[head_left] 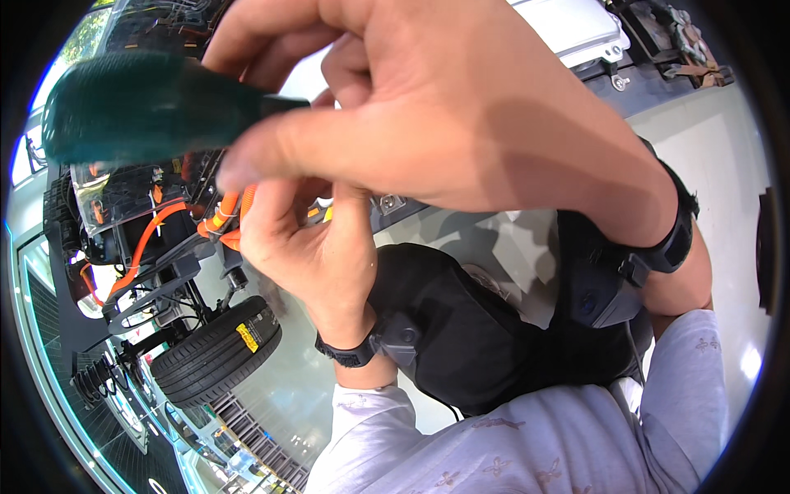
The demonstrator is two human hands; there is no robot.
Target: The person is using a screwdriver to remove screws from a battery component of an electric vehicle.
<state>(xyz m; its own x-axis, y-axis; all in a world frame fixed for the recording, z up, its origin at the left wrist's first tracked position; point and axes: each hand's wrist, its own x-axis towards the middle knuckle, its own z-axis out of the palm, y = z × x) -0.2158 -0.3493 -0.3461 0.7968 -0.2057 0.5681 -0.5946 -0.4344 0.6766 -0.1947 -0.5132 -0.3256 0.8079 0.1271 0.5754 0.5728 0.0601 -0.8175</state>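
From the right my right hand reaches across the upper middle. Its thumb and fingers are closed round the narrow dark neck of a bulbous green tool handle, which looks like a screwdriver's. The handle is blurred by motion and points left; its working end is hidden. Just below, my left hand has its thumb and fingers bent together, partly behind the right hand. What the left fingers hold, if anything, is hidden. Orange cables run right beside the left fingers.
A bare vehicle chassis stands ahead and left, with a tyre at lower left and a clear cover over parts. A pale metal housing lies at top right. Black straps circle both wrists; my knees are below the hands.
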